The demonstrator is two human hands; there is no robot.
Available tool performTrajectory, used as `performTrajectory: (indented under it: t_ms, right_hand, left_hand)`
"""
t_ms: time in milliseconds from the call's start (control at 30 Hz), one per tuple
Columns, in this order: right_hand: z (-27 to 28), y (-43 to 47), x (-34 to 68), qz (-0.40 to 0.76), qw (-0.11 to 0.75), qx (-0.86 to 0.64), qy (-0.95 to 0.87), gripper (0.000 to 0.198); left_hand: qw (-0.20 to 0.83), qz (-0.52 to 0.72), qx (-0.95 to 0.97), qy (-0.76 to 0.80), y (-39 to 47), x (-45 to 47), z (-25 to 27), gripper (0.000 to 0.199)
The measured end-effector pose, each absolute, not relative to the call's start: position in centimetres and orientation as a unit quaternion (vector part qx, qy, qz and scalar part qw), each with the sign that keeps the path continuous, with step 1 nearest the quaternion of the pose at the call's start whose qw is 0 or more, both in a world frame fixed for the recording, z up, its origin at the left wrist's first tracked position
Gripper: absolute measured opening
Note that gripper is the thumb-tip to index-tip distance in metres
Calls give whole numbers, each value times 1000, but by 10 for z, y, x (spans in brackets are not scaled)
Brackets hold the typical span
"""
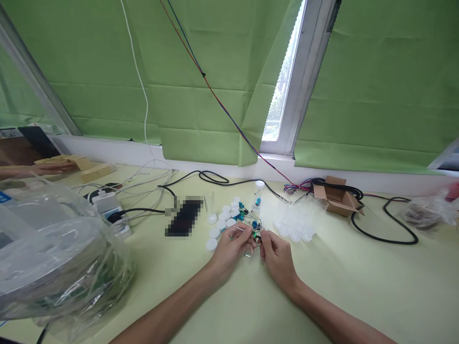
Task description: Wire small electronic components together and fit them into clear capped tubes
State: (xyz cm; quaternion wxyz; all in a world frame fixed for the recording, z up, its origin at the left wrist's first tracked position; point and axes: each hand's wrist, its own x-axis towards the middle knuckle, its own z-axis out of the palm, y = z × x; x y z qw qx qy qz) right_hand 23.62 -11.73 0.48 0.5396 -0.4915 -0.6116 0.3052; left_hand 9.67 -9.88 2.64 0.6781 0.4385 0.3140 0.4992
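Over the table, my left hand [233, 244] is closed on a small green piece with thin metal rods [255, 235], whose exact kind I cannot make out. My right hand [278, 253] pinches at the piece's other end, its fingertips close to the left ones. Just beyond the fingers lies a loose pile of small blue pieces with thin metal rods [254, 223]. Left of the pile are several round white caps [214, 233]. A clear capped tube [258, 196] with a blue piece inside stands behind. Several clear tubes [296, 229] are grouped on the right.
A blurred dark flat object [184, 217] lies left of the caps. A big clear plastic bag [64, 258] fills the left side, near a power strip [113, 212]. An open cardboard box [337, 197] and black cable [383, 241] are at right. Another person's hand [55, 167] is far left.
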Motion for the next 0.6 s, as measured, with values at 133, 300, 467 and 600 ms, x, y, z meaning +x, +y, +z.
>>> performTrajectory:
  t_ms: [133, 300, 467, 600]
  right_hand:
    - [4, -118, 236, 335, 556, -461, -605, 35]
    - [1, -118, 235, 334, 576, -435, -606, 23]
    - [-2, -116, 236, 328, 575, -430, -614, 22]
    - [-1, -116, 236, 342, 573, -428, -609, 19]
  left_hand:
    - [689, 510, 412, 309, -98, 97, 27, 23]
    - [697, 532, 377, 299, -96, 95, 28, 21]
    - [694, 544, 356, 308, -96, 95, 28, 21]
    - [696, 539, 359, 311, -95, 95, 28, 20]
